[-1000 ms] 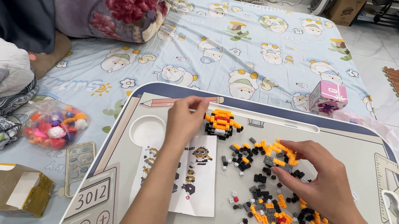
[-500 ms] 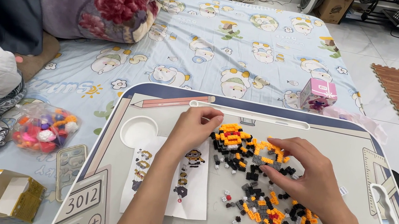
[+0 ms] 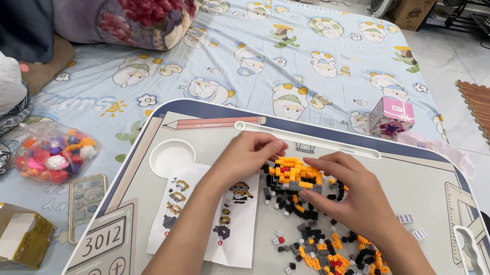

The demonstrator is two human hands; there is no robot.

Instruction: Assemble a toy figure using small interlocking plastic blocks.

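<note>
A small orange, grey and black brick model (image 3: 296,175) sits on the low grey table (image 3: 431,184). My left hand (image 3: 247,155) grips its left side. My right hand (image 3: 351,191) covers its right side, fingers curled on it. A heap of tiny loose orange, black and grey bricks (image 3: 332,253) lies just in front of my right wrist. A white instruction sheet (image 3: 206,221) with small pictures lies under my left forearm.
The table has a round cup recess (image 3: 172,156) and a slot handle (image 3: 474,255). A pink cube box (image 3: 391,117) stands beyond the table. On the mat to the left lie a bag of coloured pieces (image 3: 56,152), a phone (image 3: 87,197) and an open cardboard box (image 3: 6,236).
Both hands drew together over the brick model, and the model now sits between them near the loose bricks. The view has shifted slightly.
</note>
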